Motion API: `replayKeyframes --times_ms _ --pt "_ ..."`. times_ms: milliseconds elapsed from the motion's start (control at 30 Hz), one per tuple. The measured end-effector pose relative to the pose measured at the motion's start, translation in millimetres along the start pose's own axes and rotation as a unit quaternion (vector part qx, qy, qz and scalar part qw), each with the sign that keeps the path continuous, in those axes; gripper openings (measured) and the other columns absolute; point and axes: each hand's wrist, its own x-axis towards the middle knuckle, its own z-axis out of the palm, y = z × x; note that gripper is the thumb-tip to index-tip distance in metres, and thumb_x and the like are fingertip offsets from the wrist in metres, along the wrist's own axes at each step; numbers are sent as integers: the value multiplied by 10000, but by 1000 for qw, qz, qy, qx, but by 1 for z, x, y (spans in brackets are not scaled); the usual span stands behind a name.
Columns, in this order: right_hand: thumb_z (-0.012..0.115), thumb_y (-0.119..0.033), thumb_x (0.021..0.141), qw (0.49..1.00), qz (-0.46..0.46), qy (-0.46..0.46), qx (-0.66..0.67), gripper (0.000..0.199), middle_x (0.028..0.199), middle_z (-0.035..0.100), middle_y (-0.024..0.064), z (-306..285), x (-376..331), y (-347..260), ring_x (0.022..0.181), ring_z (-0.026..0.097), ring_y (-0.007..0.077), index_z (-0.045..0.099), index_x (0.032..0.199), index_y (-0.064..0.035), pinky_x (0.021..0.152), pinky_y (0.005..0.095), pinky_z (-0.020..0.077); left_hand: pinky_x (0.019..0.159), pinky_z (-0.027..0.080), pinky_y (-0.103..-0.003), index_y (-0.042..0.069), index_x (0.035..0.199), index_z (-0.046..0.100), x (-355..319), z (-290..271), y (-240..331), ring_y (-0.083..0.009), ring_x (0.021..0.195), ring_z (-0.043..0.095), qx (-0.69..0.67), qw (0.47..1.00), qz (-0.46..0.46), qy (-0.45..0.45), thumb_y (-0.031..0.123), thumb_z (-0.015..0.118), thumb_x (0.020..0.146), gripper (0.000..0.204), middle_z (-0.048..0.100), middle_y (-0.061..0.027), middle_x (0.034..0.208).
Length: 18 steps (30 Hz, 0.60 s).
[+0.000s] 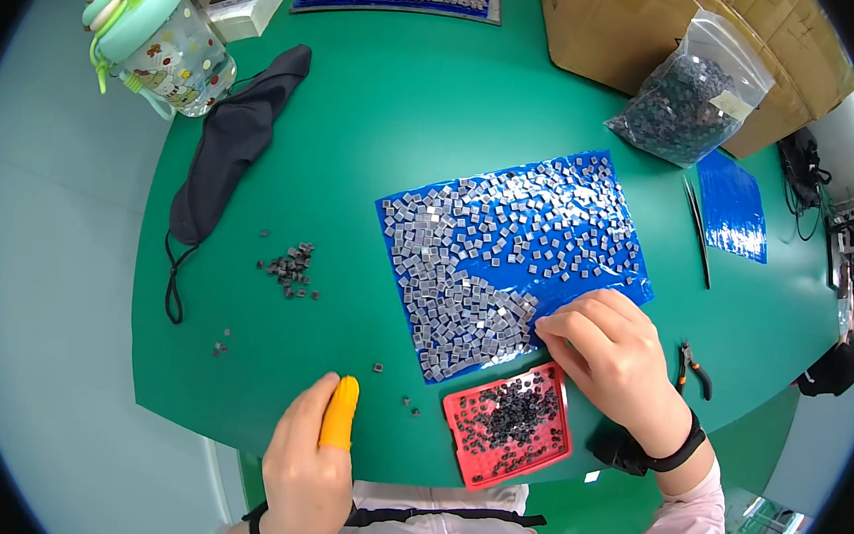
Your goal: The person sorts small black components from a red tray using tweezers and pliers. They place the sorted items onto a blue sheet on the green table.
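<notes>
In the head view, your right hand is at the blue film, by grey square pieces spread on it; your left hand, yellow finger cot on, is over the desk. I cannot tell what either grip holds.
</notes>
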Motion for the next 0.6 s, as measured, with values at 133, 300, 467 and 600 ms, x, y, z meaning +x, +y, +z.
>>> replayKeyframes --times_ms 133,300,467,600 --pt "702 -38 697 1000 2 1 -4 162 755 576 48 2 -1 5 738 587 216 606 826 -60 683 328 477 758 546 -328 -22 969 687 -1 -4 5 -280 848 673 5 998 61 26 13 637 834 148 679 -141 964" --pt "706 -41 693 1000 -1 -9 10 170 777 595 47 1 0 4 754 601 212 625 841 -59 689 321 488 763 531 -330 7 994 681 -8 1 1 -263 872 656 -47 997 17 57 57 673 839 164 664 -98 1005" --pt "712 -52 709 999 27 4 24 171 800 609 46 0 0 2 769 607 214 649 868 -58 678 319 502 748 530 -326 8 987 683 -9 1 -3 -258 853 656 -66 994 14 82 66 687 833 164 667 -89 998" --pt "716 -59 724 998 58 -1 0 170 812 614 51 -3 -3 1 775 608 218 658 884 -61 678 319 506 749 542 -328 -31 1017 652 -12 13 -10 -272 877 651 -110 992 12 58 -64 648 745 274 653 -107 1009"
